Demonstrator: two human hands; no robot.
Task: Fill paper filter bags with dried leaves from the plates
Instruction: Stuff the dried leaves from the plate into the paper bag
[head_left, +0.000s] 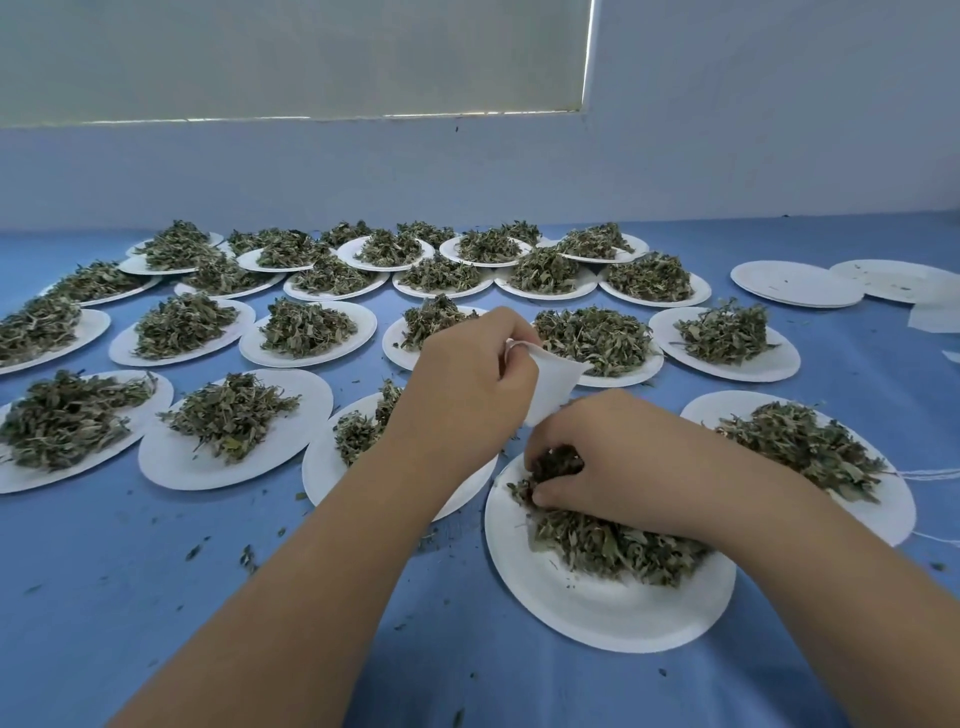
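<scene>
My left hand (467, 374) holds a white paper filter bag (550, 382) in curled fingers, just above the table's middle. Below it, my right hand (602, 457) curls round a pinch of dried green leaves (553, 462) at the far edge of the nearest white paper plate (597, 608). A pile of leaves (613, 545) lies on that plate, partly under my right wrist. The bag's mouth is turned away, so its contents are hidden.
Several white paper plates heaped with dried leaves (228, 415) cover the blue table (156, 597) back to the wall. Two empty plates (795, 283) sit at the far right, with loose white bags (935, 317) beside them. Leaf crumbs are scattered over the near cloth.
</scene>
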